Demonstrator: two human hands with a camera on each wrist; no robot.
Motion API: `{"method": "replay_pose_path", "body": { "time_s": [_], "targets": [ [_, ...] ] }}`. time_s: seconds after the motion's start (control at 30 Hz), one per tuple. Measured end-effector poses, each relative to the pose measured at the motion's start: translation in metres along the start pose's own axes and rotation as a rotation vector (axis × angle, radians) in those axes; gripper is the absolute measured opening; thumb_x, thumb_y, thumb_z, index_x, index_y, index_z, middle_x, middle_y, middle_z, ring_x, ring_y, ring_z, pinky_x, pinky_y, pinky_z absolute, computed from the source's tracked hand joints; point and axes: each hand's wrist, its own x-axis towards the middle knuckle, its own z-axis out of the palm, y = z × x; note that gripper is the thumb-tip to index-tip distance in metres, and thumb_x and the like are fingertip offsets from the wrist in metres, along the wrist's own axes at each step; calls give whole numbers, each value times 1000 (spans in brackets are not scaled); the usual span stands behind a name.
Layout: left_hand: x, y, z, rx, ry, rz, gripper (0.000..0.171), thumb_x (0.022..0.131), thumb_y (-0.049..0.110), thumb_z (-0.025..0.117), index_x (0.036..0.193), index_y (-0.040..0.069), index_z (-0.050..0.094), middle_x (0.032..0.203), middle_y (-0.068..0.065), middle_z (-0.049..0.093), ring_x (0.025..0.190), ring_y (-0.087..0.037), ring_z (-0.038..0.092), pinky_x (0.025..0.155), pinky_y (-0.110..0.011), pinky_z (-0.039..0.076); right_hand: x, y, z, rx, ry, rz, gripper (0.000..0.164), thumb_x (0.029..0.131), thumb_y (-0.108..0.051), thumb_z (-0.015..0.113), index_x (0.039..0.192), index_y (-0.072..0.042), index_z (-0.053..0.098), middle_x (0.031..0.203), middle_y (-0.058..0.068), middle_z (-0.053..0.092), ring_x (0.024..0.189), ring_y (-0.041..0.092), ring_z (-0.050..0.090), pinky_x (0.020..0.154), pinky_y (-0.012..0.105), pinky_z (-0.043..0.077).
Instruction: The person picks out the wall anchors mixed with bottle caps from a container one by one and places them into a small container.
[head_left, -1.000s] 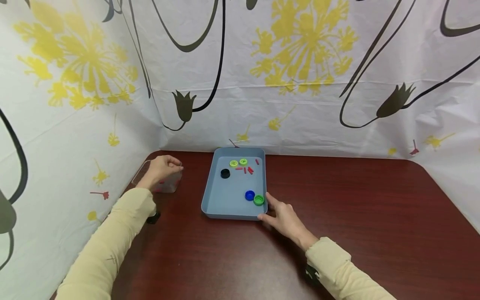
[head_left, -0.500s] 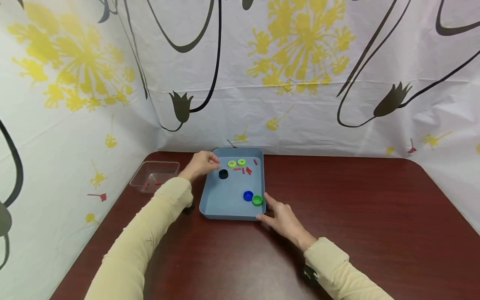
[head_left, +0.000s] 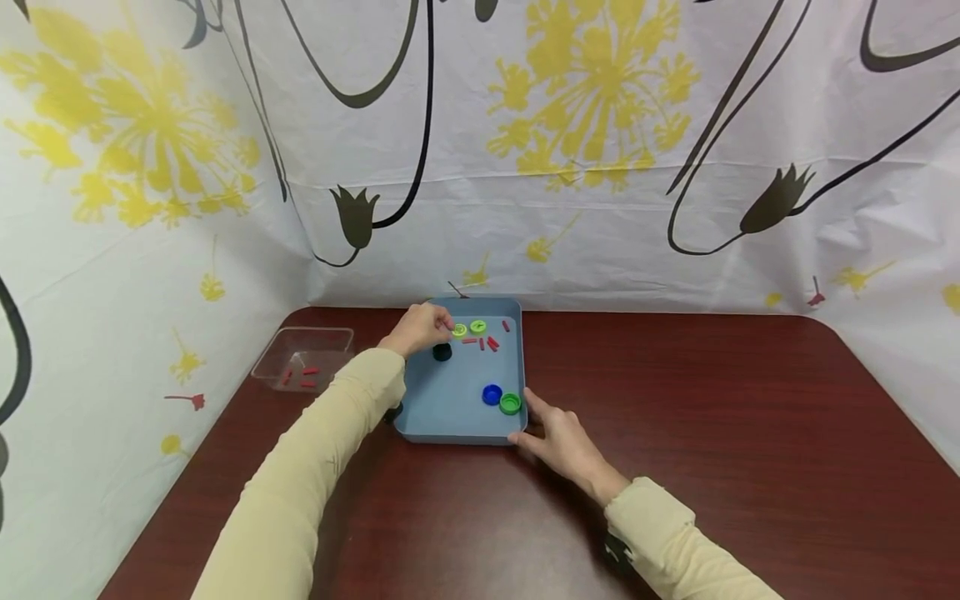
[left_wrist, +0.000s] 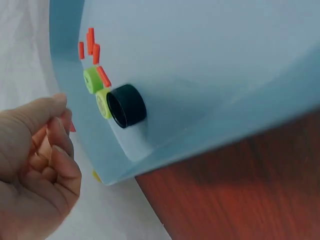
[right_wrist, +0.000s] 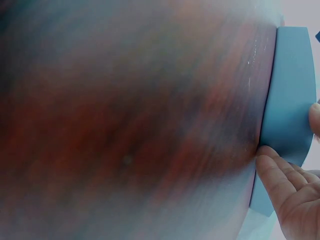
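Observation:
My left hand is over the far left part of a blue-grey tray, thumb and forefinger pinched together. In the left wrist view, a small red stick shows just past those fingertips, mostly hidden. Close by are a black round cap and two yellow-green discs, one of them a lime disc, with several red sticks beyond. My right hand touches the tray's near right corner with fingers extended, thumb at the front and forefinger along the side. Inside that corner lie a blue cap and a green cap.
A clear plastic box stands left of the tray, with a few red sticks in it. The dark red-brown table stretches to the right. Behind and at the left hangs a patterned white sheet.
My left hand has moved right from above the clear box to over the tray's far left part, uncovering the box. The right hand stays at the tray's corner.

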Motion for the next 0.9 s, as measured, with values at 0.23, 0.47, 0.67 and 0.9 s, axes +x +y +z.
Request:
{"method": "replay_pose_path", "body": {
  "time_s": [0.23,0.47,0.67,0.9],
  "targets": [
    [16,-13,0,65,-114,142,18,90,8,67,107,2,71,86,-8,70,72,-13,55,67,-24,44,0,1,1,31,-2,-1,74,85,-15,75,145,8,38,130,26,61,112,30,67,88,39,56],
    [30,-20,1,83,-231,165,22,91,9,68,112,6,70,96,-8,72,84,-15,62,77,-29,50,-1,1,1,69,-11,-7,75,86,-14,75,146,8,36,132,26,60,112,31,67,86,38,57],
    [45,-23,2,22,-288,168,23,90,9,68,113,7,70,95,-8,71,81,-14,59,75,-27,48,-1,1,0,75,-19,-11,75,86,-16,74,146,8,36,132,26,59,112,32,67,85,36,57],
    [60,-24,6,7,-381,269,24,91,6,66,114,6,69,93,-10,71,76,-9,58,71,-22,47,-2,4,0,55,-3,-67,73,86,-15,75,144,11,38,130,28,60,107,32,69,82,34,58]
  ]
}}
